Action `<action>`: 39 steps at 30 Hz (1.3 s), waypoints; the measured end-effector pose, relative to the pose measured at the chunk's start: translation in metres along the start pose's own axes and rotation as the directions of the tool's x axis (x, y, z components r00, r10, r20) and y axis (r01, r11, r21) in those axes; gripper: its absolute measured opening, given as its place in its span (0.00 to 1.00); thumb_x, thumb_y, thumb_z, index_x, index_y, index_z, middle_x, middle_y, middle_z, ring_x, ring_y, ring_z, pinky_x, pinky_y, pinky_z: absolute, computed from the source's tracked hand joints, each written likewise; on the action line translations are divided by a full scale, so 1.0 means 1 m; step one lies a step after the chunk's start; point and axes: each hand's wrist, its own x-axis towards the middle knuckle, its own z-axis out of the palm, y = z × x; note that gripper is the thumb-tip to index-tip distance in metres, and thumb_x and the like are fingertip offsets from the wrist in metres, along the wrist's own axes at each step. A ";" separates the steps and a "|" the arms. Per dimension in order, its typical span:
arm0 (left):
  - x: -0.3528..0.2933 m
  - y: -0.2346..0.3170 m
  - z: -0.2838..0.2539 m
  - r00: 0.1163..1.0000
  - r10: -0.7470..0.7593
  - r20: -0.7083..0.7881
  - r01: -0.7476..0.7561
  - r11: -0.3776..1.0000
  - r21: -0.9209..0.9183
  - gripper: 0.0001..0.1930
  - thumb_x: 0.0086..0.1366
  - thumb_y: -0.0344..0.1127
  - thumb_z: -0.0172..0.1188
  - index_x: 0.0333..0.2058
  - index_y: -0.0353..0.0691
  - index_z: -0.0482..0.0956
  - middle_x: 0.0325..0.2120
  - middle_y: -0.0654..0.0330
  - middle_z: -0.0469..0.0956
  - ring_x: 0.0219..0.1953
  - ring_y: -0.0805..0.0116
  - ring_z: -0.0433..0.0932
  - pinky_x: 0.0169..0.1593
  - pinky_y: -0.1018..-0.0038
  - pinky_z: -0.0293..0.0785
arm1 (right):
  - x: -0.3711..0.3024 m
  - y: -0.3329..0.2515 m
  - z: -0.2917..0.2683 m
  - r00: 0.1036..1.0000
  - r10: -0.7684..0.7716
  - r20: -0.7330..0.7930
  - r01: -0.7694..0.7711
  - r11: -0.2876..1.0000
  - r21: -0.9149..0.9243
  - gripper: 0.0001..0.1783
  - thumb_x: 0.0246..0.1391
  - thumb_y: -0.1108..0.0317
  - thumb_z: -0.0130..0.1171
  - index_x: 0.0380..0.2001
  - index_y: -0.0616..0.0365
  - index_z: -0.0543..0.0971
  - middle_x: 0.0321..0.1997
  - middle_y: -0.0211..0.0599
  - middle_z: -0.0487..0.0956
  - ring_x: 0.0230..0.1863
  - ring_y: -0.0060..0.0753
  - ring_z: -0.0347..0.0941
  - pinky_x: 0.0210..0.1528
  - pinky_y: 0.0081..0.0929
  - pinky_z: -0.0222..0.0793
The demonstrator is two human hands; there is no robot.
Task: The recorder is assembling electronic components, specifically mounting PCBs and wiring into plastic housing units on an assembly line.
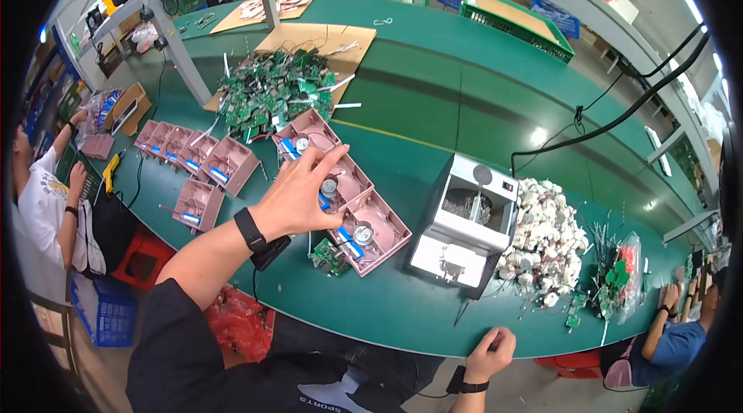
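Reaching over the row of pink housings (352, 204), my left hand (298, 196) hovers with its fingers (329, 159) spread and curled slightly downward, fingertips touching or just above the middle pink housing, where a small round silver part (330, 186) sits; I cannot tell whether the fingertips actually pinch anything. That row of three open pink housings lies on the green tabletop (433, 103) near its front edge, each shell holding a round metal part and a blue piece. A black band (249, 229) wraps my left wrist. Just beside the nearest housing lies a small green circuit board (329, 256). My right hand (494, 353) rests at the front edge of the tabletop, fingers curled shut into a loose fist, well apart from the housings. Right of the row stands a grey-and-white box-shaped machine (468, 223), and beyond it a heap of white plastic parts (546, 239). To the left, more pink housings (197, 154) lie in a loose line, and behind them a pile of green circuit boards (275, 92) spreads over a cardboard sheet (325, 40). Another person (46, 204) sits at the far left end, and a second person (673, 339) at the far right
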 end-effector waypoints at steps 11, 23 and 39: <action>0.192 -0.020 0.025 0.969 0.003 -0.246 0.042 0.983 0.178 0.57 0.46 0.54 0.78 0.74 0.47 0.59 0.58 0.43 0.70 0.61 0.39 0.73 0.62 0.45 0.70 | -0.006 0.007 -0.005 0.994 -0.100 -0.043 0.094 0.989 -0.110 0.09 0.64 0.70 0.58 0.29 0.61 0.77 0.27 0.44 0.72 0.28 0.50 0.67 0.32 0.46 0.62; 0.334 0.002 0.144 0.852 -0.486 -0.191 0.503 0.863 0.044 0.55 0.53 0.63 0.73 0.73 0.42 0.59 0.62 0.40 0.68 0.60 0.36 0.75 0.63 0.46 0.68 | -0.007 0.005 -0.004 0.990 -0.138 -0.011 0.135 0.977 -0.164 0.12 0.65 0.67 0.58 0.28 0.63 0.77 0.28 0.54 0.74 0.31 0.63 0.70 0.35 0.52 0.67; 0.181 -0.135 0.115 0.917 0.115 -0.382 0.078 0.887 0.454 0.12 0.67 0.41 0.60 0.45 0.42 0.81 0.40 0.54 0.82 0.51 0.54 0.79 0.52 0.55 0.72 | -0.002 0.016 0.002 0.982 -0.189 -0.010 0.188 0.978 -0.088 0.11 0.60 0.72 0.56 0.23 0.59 0.72 0.22 0.40 0.66 0.25 0.48 0.63 0.31 0.45 0.57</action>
